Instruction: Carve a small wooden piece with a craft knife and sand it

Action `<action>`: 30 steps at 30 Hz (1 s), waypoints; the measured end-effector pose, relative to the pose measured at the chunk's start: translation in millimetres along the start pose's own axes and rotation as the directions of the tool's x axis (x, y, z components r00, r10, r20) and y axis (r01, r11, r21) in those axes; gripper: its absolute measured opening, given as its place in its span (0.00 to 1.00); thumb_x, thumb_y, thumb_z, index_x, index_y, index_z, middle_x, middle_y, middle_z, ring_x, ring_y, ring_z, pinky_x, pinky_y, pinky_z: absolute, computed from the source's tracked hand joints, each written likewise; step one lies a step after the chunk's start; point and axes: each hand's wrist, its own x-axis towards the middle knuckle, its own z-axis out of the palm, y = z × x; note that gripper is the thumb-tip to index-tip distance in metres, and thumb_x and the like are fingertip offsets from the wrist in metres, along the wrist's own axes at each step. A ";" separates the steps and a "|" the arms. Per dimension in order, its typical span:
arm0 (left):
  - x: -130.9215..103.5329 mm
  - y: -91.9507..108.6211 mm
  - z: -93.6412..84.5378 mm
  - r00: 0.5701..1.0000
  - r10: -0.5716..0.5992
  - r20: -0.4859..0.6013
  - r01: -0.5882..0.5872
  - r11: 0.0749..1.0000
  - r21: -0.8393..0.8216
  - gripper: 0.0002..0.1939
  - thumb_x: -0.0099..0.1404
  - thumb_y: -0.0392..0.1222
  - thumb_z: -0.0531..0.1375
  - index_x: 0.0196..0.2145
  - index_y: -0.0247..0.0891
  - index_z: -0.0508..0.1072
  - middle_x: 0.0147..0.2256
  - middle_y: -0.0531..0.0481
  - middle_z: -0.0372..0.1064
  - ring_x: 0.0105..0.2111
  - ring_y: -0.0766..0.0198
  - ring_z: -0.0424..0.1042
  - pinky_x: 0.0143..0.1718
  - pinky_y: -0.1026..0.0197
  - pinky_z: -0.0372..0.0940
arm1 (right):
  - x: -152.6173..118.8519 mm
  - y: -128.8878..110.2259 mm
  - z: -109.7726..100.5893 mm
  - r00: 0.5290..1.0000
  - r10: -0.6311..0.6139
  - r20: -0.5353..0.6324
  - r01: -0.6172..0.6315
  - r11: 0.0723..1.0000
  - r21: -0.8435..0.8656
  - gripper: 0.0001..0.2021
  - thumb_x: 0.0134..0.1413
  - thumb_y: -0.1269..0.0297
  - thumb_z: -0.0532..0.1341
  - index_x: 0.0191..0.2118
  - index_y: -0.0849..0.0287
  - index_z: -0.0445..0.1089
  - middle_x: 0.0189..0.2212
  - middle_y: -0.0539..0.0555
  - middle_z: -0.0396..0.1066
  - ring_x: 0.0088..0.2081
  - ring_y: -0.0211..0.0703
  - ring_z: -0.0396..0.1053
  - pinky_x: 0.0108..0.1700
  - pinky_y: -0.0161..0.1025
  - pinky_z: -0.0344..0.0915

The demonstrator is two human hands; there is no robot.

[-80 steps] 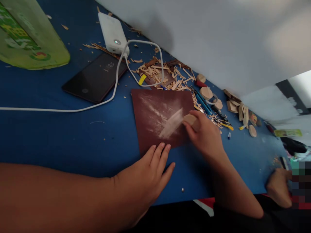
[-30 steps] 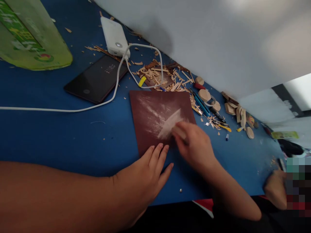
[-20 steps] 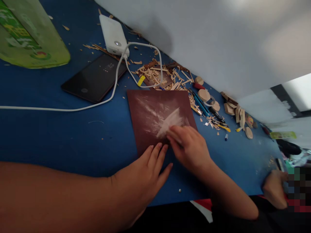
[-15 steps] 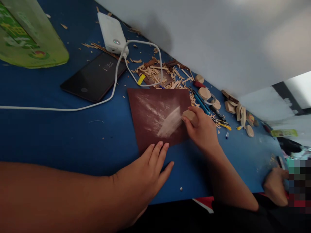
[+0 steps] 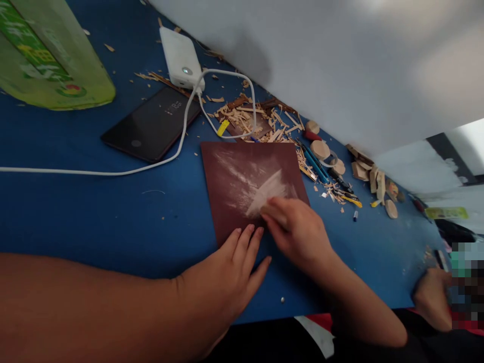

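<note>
A dark red-brown sheet of sandpaper [image 5: 227,186] lies on the blue table [image 5: 170,201], with pale dust streaked across its middle. My left hand [image 5: 230,267] rests flat with its fingertips on the sheet's lower edge, fingers stretched out. In my right hand [image 5: 302,232] is a small wooden piece [image 5: 275,214], gripped between thumb and fingers and held against the lower right part of the sheet. My fingers cover much of the piece.
Behind the sheet lie wood shavings [image 5: 278,121], pens [image 5: 315,164] and wooden discs [image 5: 320,149]. A phone [image 5: 151,123], power bank [image 5: 181,55], white cable [image 5: 185,126] and green bag [image 5: 64,65] are at left. Another person's hand [image 5: 433,297] is at far right.
My right hand has moved toward me and to the left across the sheet with the wooden piece. My left hand stays at the sheet's edge. The whole view has shifted slightly.
</note>
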 end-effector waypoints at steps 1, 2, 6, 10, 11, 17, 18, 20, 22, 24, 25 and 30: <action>0.0 0.2 0.3 1.000 -0.001 -0.004 0.001 1.000 0.004 0.59 0.54 0.73 0.70 0.73 0.35 0.65 0.72 0.23 0.60 0.71 0.25 0.63 0.70 0.35 0.58 | 0.3 1.7 -0.3 0.998 0.053 -0.026 -0.054 0.998 -0.022 0.17 0.72 0.60 0.63 0.62 0.53 0.70 0.52 0.60 0.82 0.49 0.56 0.81 0.51 0.53 0.77; 0.0 0.4 0.7 1.000 -0.003 -0.010 0.003 1.000 0.008 0.58 0.55 0.72 0.69 0.73 0.35 0.65 0.73 0.23 0.60 0.71 0.25 0.63 0.70 0.36 0.58 | 0.8 3.5 -0.7 0.992 0.111 -0.064 -0.114 0.992 -0.047 0.18 0.71 0.60 0.64 0.62 0.55 0.70 0.54 0.61 0.81 0.50 0.58 0.81 0.52 0.54 0.77; 0.0 0.6 1.2 1.000 -0.005 -0.029 0.005 1.000 0.005 0.53 0.59 0.69 0.68 0.72 0.36 0.66 0.72 0.24 0.62 0.71 0.27 0.64 0.70 0.35 0.57 | -0.7 0.1 -3.3 0.996 0.076 -0.050 -0.078 0.996 -0.043 0.16 0.71 0.63 0.64 0.61 0.54 0.71 0.52 0.60 0.82 0.49 0.57 0.81 0.52 0.53 0.77; 0.1 1.2 4.9 0.999 -0.002 -0.035 0.001 1.000 -0.007 0.56 0.55 0.70 0.69 0.72 0.35 0.66 0.72 0.23 0.61 0.71 0.25 0.64 0.70 0.35 0.57 | -3.1 -5.0 -5.4 0.998 0.060 -0.003 -0.060 0.998 -0.007 0.17 0.71 0.61 0.65 0.61 0.54 0.71 0.52 0.59 0.82 0.48 0.55 0.81 0.50 0.51 0.78; 0.1 1.5 7.2 0.999 -0.004 -0.048 0.004 1.000 -0.002 0.56 0.55 0.70 0.69 0.72 0.35 0.66 0.72 0.23 0.61 0.71 0.25 0.64 0.69 0.35 0.57 | -2.9 -4.2 -5.8 0.993 0.114 -0.042 -0.116 0.993 -0.035 0.18 0.70 0.61 0.66 0.62 0.55 0.70 0.53 0.60 0.81 0.49 0.57 0.81 0.50 0.53 0.78; -0.7 3.5 19.3 0.990 -0.012 -0.144 0.012 1.000 -0.002 0.53 0.56 0.68 0.69 0.71 0.36 0.68 0.71 0.22 0.64 0.70 0.25 0.65 0.69 0.33 0.56 | -3.4 -3.8 -5.3 0.999 0.030 0.014 -0.030 1.000 -0.005 0.16 0.72 0.62 0.64 0.61 0.53 0.71 0.51 0.59 0.82 0.48 0.55 0.81 0.51 0.51 0.77; -0.9 3.4 18.6 0.991 -0.012 -0.130 0.010 1.000 -0.014 0.54 0.56 0.67 0.70 0.72 0.35 0.67 0.71 0.22 0.62 0.70 0.25 0.64 0.70 0.33 0.55 | -3.1 -2.3 -5.4 0.999 0.046 0.016 -0.046 0.999 -0.006 0.16 0.71 0.61 0.64 0.61 0.53 0.71 0.51 0.59 0.82 0.48 0.55 0.81 0.50 0.51 0.77; -1.2 3.2 15.6 0.996 -0.014 -0.086 0.011 0.999 -0.031 0.56 0.54 0.66 0.71 0.73 0.34 0.66 0.73 0.22 0.60 0.71 0.25 0.62 0.71 0.33 0.54 | -1.9 1.6 -6.1 0.989 0.142 -0.043 -0.144 0.989 -0.042 0.18 0.70 0.60 0.65 0.61 0.54 0.71 0.52 0.59 0.82 0.48 0.58 0.81 0.50 0.54 0.78; -1.2 3.0 12.0 0.998 -0.015 -0.064 0.013 0.999 -0.031 0.58 0.53 0.68 0.71 0.73 0.34 0.65 0.73 0.22 0.59 0.72 0.24 0.62 0.70 0.33 0.55 | -1.8 2.3 -6.6 0.981 0.176 -0.080 -0.180 0.982 -0.056 0.18 0.69 0.61 0.65 0.61 0.55 0.71 0.53 0.60 0.81 0.49 0.59 0.81 0.50 0.55 0.78; -1.0 2.7 9.2 0.998 -0.011 -0.056 0.009 0.999 -0.031 0.58 0.53 0.69 0.70 0.73 0.34 0.66 0.72 0.21 0.61 0.71 0.24 0.62 0.70 0.33 0.55 | -3.4 -2.0 -6.3 0.995 0.096 -0.027 -0.096 0.995 -0.010 0.17 0.71 0.62 0.64 0.61 0.53 0.71 0.53 0.59 0.81 0.50 0.57 0.81 0.52 0.54 0.77; -0.9 2.5 8.0 0.999 -0.007 -0.049 0.006 0.999 -0.031 0.58 0.54 0.70 0.70 0.73 0.34 0.66 0.72 0.21 0.61 0.71 0.24 0.62 0.70 0.33 0.55 | -4.3 -4.6 -5.8 0.999 0.051 0.004 -0.051 0.999 0.019 0.17 0.71 0.61 0.64 0.62 0.53 0.70 0.53 0.59 0.81 0.51 0.56 0.81 0.53 0.53 0.77; -1.8 0.8 4.6 1.000 -0.010 -0.026 0.009 0.999 -0.042 0.57 0.55 0.67 0.70 0.74 0.34 0.63 0.74 0.22 0.58 0.72 0.24 0.61 0.71 0.33 0.54 | -0.3 1.0 -2.3 0.984 0.161 -0.074 -0.161 0.987 0.000 0.18 0.71 0.58 0.64 0.62 0.53 0.70 0.55 0.60 0.80 0.51 0.58 0.81 0.53 0.54 0.78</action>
